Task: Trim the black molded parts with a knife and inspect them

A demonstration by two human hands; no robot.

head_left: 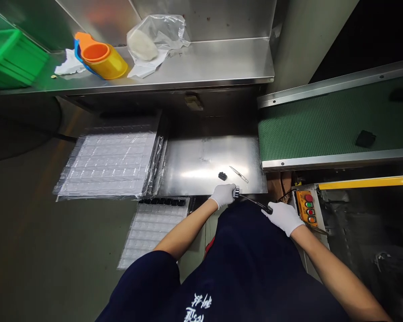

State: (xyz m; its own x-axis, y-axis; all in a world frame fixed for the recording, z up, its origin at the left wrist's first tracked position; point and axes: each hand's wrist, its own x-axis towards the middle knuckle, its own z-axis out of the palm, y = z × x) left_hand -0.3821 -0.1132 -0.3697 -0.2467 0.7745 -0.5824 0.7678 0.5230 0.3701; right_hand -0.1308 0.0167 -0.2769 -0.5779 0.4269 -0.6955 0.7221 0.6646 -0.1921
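The steel plate [204,163] lay at the near edge under a gloved left hand [223,195], closed on the silver end of a black-shafted tool [253,201]; the gloved right hand [283,218] gripped its far end; a small black block [222,176] and tweezers [238,174] lay just beyond; a green conveyor belt [322,120] ran alongside.

Free room: steel plate [201,163], far of the left hand [223,195].
In the way: black block [222,176], tweezers [238,174]; conveyor [322,125] right; plastic trays [107,165] left.

**Occlusion and cut-off notes, steel plate [211,165]**
White-gloved left hand [223,195] is hiding one end of the black tool [255,202]; green crate [13,58] is running off-frame; small black part [222,176] is proving too small to identify.
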